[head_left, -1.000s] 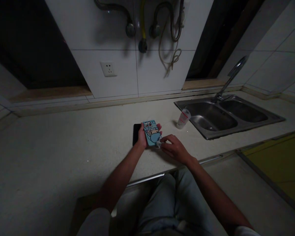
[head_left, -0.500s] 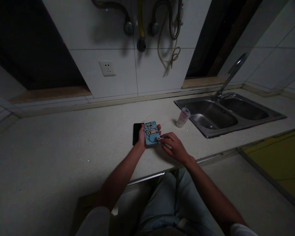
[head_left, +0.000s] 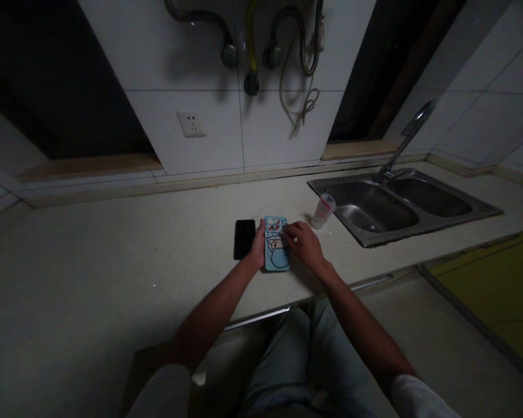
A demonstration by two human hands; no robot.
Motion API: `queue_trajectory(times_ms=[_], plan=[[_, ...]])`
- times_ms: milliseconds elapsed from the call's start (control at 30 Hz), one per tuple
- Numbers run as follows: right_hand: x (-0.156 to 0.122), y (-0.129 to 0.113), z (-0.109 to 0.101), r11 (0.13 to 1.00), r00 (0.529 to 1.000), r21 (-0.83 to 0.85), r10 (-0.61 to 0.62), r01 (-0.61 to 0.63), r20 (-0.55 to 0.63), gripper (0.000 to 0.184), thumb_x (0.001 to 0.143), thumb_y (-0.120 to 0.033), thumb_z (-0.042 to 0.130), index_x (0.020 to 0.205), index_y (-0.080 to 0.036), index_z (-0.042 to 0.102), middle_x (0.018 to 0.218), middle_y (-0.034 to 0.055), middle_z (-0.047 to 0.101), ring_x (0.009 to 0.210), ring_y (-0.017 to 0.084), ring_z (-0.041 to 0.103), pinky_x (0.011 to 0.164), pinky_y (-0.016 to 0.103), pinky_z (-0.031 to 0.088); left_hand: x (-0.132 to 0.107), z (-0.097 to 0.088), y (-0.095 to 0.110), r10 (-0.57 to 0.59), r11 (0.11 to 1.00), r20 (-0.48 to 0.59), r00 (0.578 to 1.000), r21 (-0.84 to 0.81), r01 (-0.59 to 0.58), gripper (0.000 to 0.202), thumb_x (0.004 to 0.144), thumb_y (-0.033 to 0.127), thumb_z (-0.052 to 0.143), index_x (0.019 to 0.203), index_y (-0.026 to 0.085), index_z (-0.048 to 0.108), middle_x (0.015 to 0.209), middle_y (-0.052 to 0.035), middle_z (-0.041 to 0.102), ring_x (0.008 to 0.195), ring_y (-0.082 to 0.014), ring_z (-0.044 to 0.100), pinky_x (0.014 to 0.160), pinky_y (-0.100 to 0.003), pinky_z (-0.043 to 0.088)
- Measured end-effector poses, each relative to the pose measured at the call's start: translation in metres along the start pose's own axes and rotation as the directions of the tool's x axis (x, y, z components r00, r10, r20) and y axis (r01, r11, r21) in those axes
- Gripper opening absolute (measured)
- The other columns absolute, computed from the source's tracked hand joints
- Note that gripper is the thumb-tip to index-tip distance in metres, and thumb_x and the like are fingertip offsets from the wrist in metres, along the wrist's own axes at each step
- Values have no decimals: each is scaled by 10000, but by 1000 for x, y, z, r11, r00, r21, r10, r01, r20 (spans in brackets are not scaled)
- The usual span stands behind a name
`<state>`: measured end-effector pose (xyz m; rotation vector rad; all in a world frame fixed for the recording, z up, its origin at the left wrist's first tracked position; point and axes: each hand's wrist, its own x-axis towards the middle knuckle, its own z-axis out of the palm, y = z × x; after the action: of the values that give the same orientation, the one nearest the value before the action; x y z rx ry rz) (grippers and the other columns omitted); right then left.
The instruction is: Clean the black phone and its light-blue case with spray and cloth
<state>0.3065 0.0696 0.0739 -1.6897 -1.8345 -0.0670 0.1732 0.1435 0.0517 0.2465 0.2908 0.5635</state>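
Note:
A blue phone case (head_left: pixel 275 255) with a cartoon print lies flat on the pale counter (head_left: pixel 135 255). My left hand (head_left: pixel 258 248) grips its left edge, thumb on top. My right hand (head_left: pixel 303 242) rests on the case's right side. Its fingers are curled and pressed together on a small white thing (head_left: pixel 295 239) that I cannot make out. A black phone (head_left: pixel 244 238) lies face up just left of the case, beside my left hand.
A small clear bottle (head_left: pixel 323 210) with a white cap stands between the case and the steel double sink (head_left: pixel 401 209) with its tap (head_left: pixel 412 130). A wall socket (head_left: pixel 192 123) and hanging hoses (head_left: pixel 296 64) are behind. The counter's front edge is close to my knees.
The case has gone from tilted up in my left hand to flat on the counter. My right hand moved up from the case's lower corner onto its right side.

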Motion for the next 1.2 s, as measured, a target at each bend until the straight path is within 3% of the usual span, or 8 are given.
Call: queue_trajectory(times_ms=[133,267,367,500,667,900,1200], plan=[[26,4,4,999,996,29,25,-23,-84,190,945,-215,544,1032,-194,712,973,97,650,928,239,578,809,348,473,-1,1,-4,39,998,-8,999,50,-39,654,957,650,356,1213,129,657,991,-137,747,883,-253,718,852,-399,550],[38,-4,9,997,991,55,-45,53,-127,208,942,-180,537,1053,-185,712,998,109,649,944,245,570,807,355,472,1,-4,-7,31,994,-9,999,105,-30,677,938,686,350,1206,147,661,991,-130,750,907,-254,718,852,-391,551],[30,-22,19,986,983,61,-148,155,-107,197,943,-189,549,1038,-207,721,998,94,644,938,243,551,788,357,473,4,-9,-7,27,993,-28,999,117,-24,707,923,712,353,1204,142,662,1028,-137,746,959,-266,709,870,-390,545],[10,-37,31,959,961,86,-263,270,-88,225,945,-157,530,1033,-210,731,969,91,640,918,248,546,798,381,475,5,-13,-4,73,990,31,997,115,-76,716,884,751,401,1196,167,671,1087,-135,737,1002,-276,697,888,-400,539],[-10,-17,24,933,942,134,-323,333,-89,222,941,-164,544,1071,-207,719,1006,98,653,913,236,566,784,370,485,5,-14,-1,-2,988,57,998,157,-7,755,862,766,426,1186,133,680,1052,-162,739,983,-294,702,873,-409,541],[-20,24,4,968,958,108,-204,228,-201,212,936,-170,551,1076,-214,705,1007,110,654,948,250,596,789,384,511,6,-15,0,-55,983,66,996,181,42,841,877,789,295,1206,106,660,979,-175,745,893,-286,719,823,-423,556],[13,10,-14,957,957,260,-53,131,-287,203,949,-205,540,1067,-225,704,1001,94,654,948,243,605,821,400,515,-3,-7,8,-91,988,96,991,131,78,751,933,723,257,1229,146,636,990,-150,748,899,-264,723,786,-411,572]])
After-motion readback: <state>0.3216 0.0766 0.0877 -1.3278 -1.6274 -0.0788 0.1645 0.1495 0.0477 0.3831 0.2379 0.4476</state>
